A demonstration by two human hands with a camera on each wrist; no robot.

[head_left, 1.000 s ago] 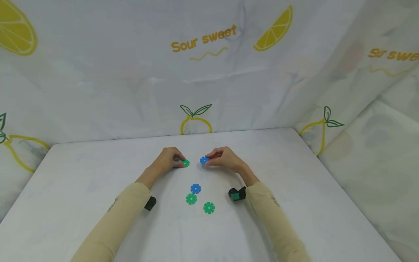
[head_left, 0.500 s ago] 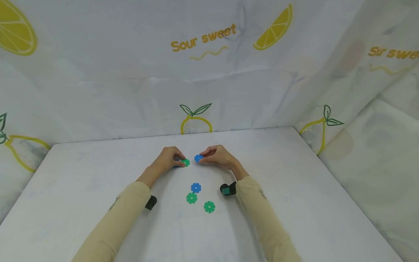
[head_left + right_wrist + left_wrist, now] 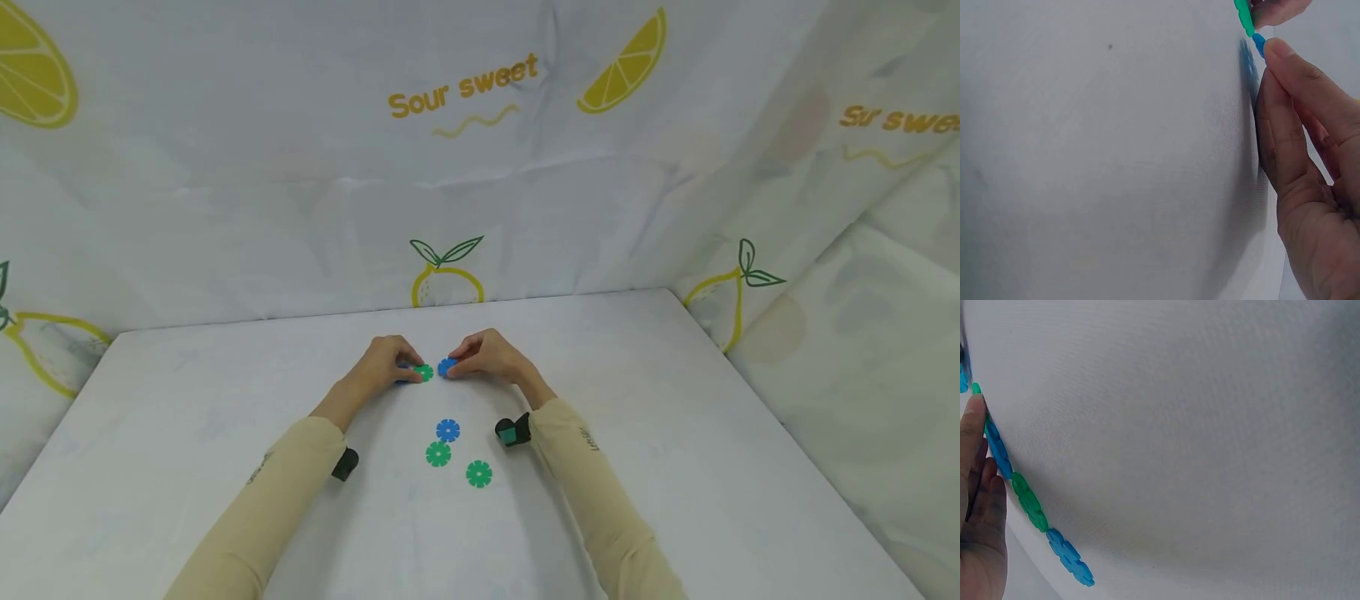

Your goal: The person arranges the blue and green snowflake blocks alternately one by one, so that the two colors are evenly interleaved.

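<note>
In the head view my left hand [image 3: 381,367] pinches a green notched interlocking disc [image 3: 426,373] over the table's far middle. That disc ends a row seen in the left wrist view: a blue disc [image 3: 999,450], a green disc [image 3: 1029,502] and a blue disc [image 3: 1070,557] joined edge to edge. Fingers hide part of the row in the head view. Between thumb and fingers, my right hand [image 3: 491,357] holds another blue disc [image 3: 444,367], tilted, just right of the green one. Its edge meets the green disc's edge in the right wrist view.
Nearer the body lie a loose blue disc [image 3: 447,431], a green disc [image 3: 438,454] right below it and another green disc [image 3: 479,474] to the right. A white cloth [image 3: 675,467] covers the table. Behind hangs a lemon-printed curtain [image 3: 285,208].
My right hand has moved left with its blue disc, closing the gap to the green disc. The left hand has stayed nearly still, and the loose discs lie where they were.
</note>
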